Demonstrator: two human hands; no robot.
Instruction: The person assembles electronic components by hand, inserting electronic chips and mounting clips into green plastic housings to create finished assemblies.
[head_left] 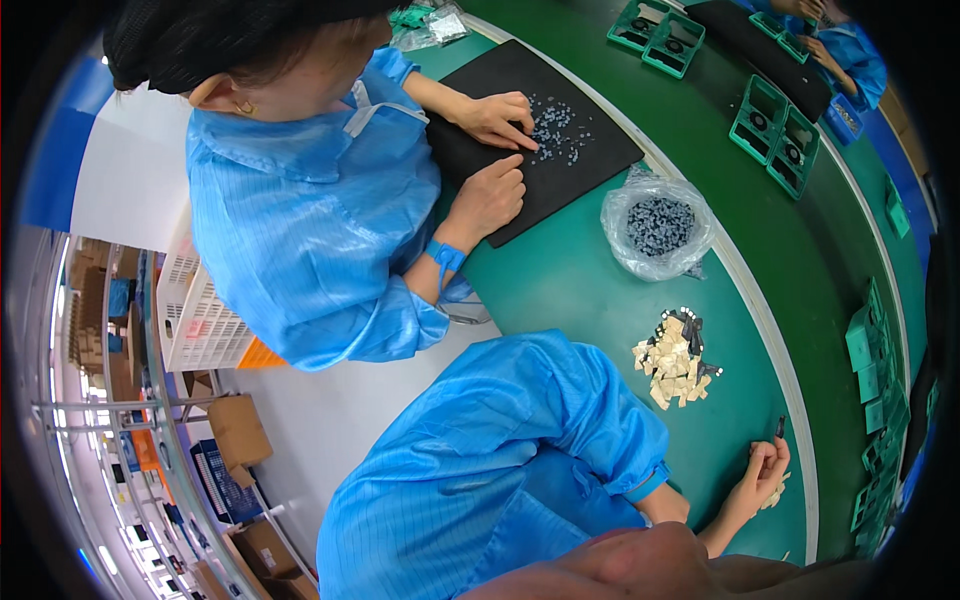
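Head view: the right hand (755, 485) is pinching a small dark piece (780, 427) at its fingertips, near the pale edge (789, 380) of the green table (560, 285). The left hand (667, 507) is mostly hiding behind the person's face — I cannot tell its grip. A pile of beige and black pieces (668, 365) is lying inside the edge, green surface leaving room between it and the right hand — a plastic bag (650, 268) is sitting beyond, close to the edge.
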